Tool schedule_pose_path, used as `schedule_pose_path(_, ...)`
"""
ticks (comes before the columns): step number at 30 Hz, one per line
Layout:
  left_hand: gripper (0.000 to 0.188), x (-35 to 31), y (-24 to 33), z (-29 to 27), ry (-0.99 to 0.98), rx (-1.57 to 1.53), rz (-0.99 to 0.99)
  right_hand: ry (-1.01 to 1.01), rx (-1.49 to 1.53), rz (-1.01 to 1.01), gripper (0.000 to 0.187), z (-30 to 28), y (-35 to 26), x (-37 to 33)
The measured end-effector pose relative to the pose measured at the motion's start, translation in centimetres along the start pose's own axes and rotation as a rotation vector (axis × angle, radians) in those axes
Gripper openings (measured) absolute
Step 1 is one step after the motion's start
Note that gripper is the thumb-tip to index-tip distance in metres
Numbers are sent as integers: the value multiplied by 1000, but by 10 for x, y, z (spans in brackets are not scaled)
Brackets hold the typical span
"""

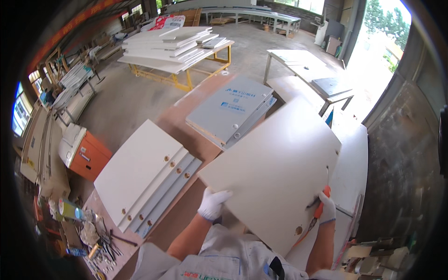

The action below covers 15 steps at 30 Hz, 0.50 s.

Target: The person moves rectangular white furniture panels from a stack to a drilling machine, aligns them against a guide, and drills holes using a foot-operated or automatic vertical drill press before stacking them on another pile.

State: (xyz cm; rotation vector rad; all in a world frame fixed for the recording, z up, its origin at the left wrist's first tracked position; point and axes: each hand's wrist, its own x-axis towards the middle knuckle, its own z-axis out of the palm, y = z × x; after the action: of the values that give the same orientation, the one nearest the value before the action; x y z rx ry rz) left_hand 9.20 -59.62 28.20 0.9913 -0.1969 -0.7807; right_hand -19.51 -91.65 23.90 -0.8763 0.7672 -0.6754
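A large white cabinet panel (280,163) is held tilted in front of me, with one round hole near its lower right edge and small holes further up. My left hand (213,203), in a white glove, is closed on the panel's near left edge, thumb on top. My right hand (326,207), also gloved, is at the right edge, closed around an orange-handled tool (319,208) with a thin dark shaft; its exact kind is unclear. Left of the panel lies a stack of white panels (140,172) with round hinge holes. Beyond sits a grey film-covered panel stack (228,109).
The stacks rest on a reddish-brown table (179,109). Pliers and small hardware (109,252) lie at its near left corner, by an orange cabinet (88,154). Further off, a yellow-framed stand (189,80) bears more panels. A white-topped table (298,60) stands near the bright doorway.
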Motion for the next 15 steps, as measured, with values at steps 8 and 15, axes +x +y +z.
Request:
schedule_pose_path(8, 57, -39, 49, -137, 357, -29, 254, -104, -377, 129, 23, 180, 14, 60)
schedule_pose_path(15, 54, -8, 124, -219, 404, -246, 273, -171, -292, 236, 30, 294, 125, 116)
